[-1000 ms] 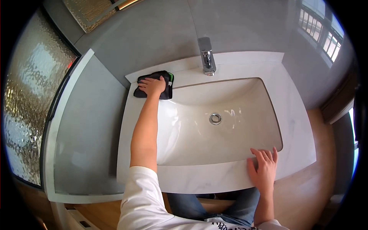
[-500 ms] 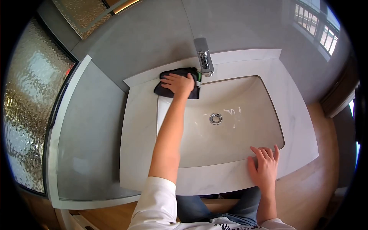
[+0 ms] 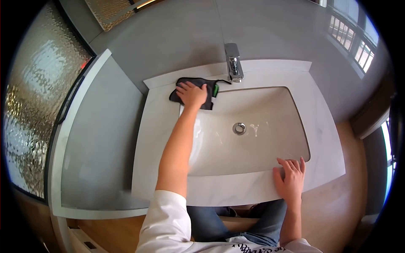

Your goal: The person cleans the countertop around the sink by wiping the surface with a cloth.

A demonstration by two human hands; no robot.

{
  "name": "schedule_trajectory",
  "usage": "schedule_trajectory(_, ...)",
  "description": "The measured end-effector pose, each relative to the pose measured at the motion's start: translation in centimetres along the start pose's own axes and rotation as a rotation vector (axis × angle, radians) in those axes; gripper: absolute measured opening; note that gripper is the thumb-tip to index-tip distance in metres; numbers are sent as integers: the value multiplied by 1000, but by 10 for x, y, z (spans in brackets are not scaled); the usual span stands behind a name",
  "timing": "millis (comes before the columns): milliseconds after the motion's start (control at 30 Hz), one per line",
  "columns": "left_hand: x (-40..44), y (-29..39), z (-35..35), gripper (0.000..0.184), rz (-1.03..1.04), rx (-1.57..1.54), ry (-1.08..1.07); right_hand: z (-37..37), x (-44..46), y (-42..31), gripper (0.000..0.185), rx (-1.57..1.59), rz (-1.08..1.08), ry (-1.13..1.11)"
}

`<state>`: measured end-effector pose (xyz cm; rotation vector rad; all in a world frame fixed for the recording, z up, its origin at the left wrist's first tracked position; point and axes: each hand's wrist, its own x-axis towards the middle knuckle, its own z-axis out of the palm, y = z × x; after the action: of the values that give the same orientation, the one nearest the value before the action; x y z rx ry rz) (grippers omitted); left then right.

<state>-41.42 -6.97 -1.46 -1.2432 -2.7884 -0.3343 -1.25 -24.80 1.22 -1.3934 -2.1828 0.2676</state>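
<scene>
My left hand point(image 3: 192, 93) lies flat with its fingers stretched out on a dark cloth point(image 3: 206, 100) at the back left of the white countertop. The cloth has a green patch and a small white tag on its right side. A thin dark loop trails from it toward the base of the chrome faucet point(image 3: 234, 63). My right hand point(image 3: 290, 177) rests at the front right rim of the white sink basin point(image 3: 261, 147), fingers apart and holding nothing.
A round metal drain point(image 3: 239, 129) sits in the basin. White marble-look countertop point(image 3: 156, 139) surrounds it, with a low backsplash point(image 3: 274, 65) against the grey wall. On the left stands a grey partition with a white edge point(image 3: 80, 122), beside textured glass point(image 3: 31, 101).
My left hand and the cloth have slid left, away from the faucet, and the dark loop now trails behind. The view has shifted slightly. My right hand stays at the front rim.
</scene>
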Motion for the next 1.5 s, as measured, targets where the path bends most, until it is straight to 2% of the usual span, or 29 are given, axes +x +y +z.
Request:
schedule_trajectory(100, 13, -57, -24, 88, -209, 57, -121, -1, 0, 0, 25, -1, -6, 3)
schedule_trajectory(200, 15, -97, -35, 87, -250, 74, -181, -1, -1, 0, 26, -5, -5, 0)
schedule_trajectory(333, -2, -132, -35, 85, -152, 103, -216, 0, 0, -3, 26, -15, 15, -5)
schedule_trajectory(467, -49, -190, -30, 83, 330, 222, -266, 1, 0, -5, 25, -20, 16, -28)
schedule_trajectory(533, -103, -184, -75, 84, 360, 39, -355, 1, 0, -5, 24, -48, -2, -36)
schedule_trajectory(600, -144, -178, -100, 85, 402, 135, -434, 0, 0, -5, 24, -53, -10, -51)
schedule_trajectory(667, -152, -174, -99, 87, 387, 141, -442, 0, -1, -7, 24, -56, -4, -68)
schedule_trajectory(733, -148, -160, -92, 91, 272, 147, -364, 0, -1, -8, 24, -65, -9, -59)
schedule_trajectory(867, -77, -126, -51, 95, 59, 143, -239, 2, 0, -5, 25, -68, 0, -45)
schedule_trajectory(933, -30, -112, -23, 87, -15, 115, -124, 1, 0, -4, 25, -65, 9, -55)
schedule_trajectory(1000, -3, -94, -19, 80, -54, -14, -37, 0, 2, -6, 24, -61, 15, -57)
schedule_trajectory(1067, 17, -82, -14, 72, -108, -11, 15, -1, 2, -6, 24, -53, 16, -67)
schedule_trajectory(1267, 18, -91, -19, 73, -19, -32, -12, 0, 2, -6, 23, -33, 4, -43)
schedule_trajectory(1500, -75, -137, -40, 73, 144, 20, -50, 3, -2, -1, 23, -39, 11, -38)
